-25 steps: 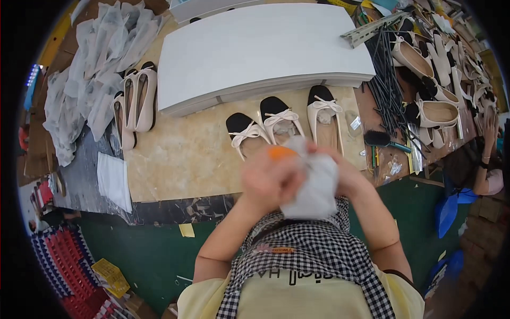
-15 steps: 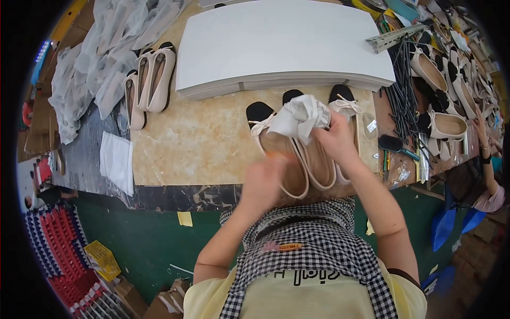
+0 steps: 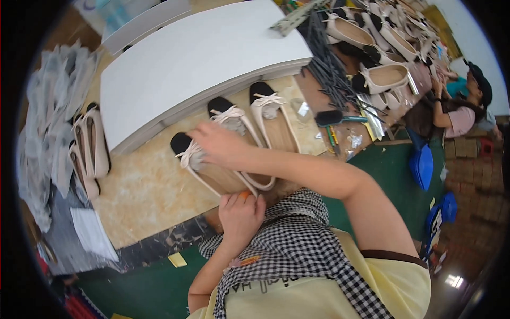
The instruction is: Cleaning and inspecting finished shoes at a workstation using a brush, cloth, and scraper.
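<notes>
Three cream ballet flats with black toes and bows lie side by side in front of me. My left hand (image 3: 240, 215) is closed around the heel of the leftmost ballet flat (image 3: 226, 179); a small orange band (image 3: 245, 195) shows at its fingers. At that shoe's toe, my right hand (image 3: 220, 144) curls over the bow and opening, its thumb side partly hidden. Crumpled white paper (image 3: 196, 160) sits inside the toe beneath the right hand. Similar paper fills the toes of the middle ballet flat (image 3: 234, 119) and the right ballet flat (image 3: 273, 119).
Behind the shoes stands a long white box (image 3: 202, 58). Several finished flats (image 3: 95, 141) and translucent wrapping sheets (image 3: 56, 117) lie at left, near a white paper stack (image 3: 93, 234). At right are a brush (image 3: 332, 118), dark rods (image 3: 326, 64), heaped shoes (image 3: 388, 77) and a co-worker (image 3: 462, 106).
The white paper has gone from my right hand's raised grasp into the leftmost shoe's toe. My left hand has moved down onto the heel. The whole view has turned.
</notes>
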The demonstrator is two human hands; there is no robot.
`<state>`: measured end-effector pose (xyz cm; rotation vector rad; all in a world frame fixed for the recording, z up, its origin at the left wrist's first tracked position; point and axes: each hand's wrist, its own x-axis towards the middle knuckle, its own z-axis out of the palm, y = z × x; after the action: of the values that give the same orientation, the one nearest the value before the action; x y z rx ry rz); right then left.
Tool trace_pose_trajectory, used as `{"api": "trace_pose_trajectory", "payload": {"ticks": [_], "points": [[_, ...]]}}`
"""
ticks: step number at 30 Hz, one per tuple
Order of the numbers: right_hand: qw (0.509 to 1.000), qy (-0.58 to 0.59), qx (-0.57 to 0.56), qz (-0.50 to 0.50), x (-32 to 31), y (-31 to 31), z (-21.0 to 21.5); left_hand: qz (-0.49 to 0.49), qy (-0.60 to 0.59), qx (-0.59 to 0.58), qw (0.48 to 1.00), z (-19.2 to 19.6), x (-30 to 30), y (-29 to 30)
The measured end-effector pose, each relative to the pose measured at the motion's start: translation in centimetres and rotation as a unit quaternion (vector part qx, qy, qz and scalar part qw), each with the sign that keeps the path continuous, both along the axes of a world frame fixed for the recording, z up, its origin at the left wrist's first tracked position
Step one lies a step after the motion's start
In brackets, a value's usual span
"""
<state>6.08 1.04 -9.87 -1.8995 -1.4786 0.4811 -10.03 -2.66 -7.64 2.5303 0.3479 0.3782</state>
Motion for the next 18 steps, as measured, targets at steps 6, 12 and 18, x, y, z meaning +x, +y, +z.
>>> {"api": "trace_pose_trajectory", "payload": {"ticks": [6, 12, 18], "points": [[0.999, 0.012, 0.039, 0.008, 0.9, -0.3, 0.2, -0.024, -0.011, 0.007, 1.000, 0.2, -0.3, 1.5], [0.856, -0.243, -0.022, -0.455, 21.0, -15.7, 3.0, 0.339, -0.018, -0.401, 0.851, -1.1, -2.3, 5.1], [0.851, -0.287, -0.168, -0.407, 27.6, -19.1, 0.0, 0.298, -0.133, -0.486, 0.811, -3.8, -1.6, 5.7]]}}
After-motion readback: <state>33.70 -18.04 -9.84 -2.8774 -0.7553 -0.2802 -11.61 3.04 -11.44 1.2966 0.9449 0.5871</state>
